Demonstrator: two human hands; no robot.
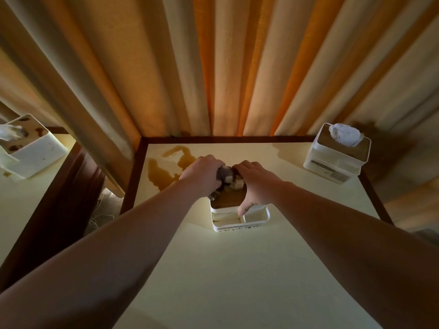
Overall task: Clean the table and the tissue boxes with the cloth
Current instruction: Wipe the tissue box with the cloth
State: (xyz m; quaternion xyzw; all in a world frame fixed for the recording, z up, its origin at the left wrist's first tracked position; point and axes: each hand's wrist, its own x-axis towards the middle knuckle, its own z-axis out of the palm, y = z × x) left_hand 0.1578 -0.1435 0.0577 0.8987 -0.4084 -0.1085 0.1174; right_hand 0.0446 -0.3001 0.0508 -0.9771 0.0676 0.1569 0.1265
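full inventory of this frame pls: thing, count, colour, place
tissue boxes: 3, white; centre under the hands, far right corner, left on the side table
cloth: 1, dark, on the centre box, gripped by the left hand
spill: 1, brown, far left of the table
table: 1, cream with dark edge, centre
side table: 1, cream, left
curtains: beige and orange, behind
left hand: grips the cloth
right hand: holds the centre box, thumb on its front

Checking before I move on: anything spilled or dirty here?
Yes. A brown liquid spill lies on the table beyond the left hand, unwiped. The far-left tissue box has brown blotches on its top.
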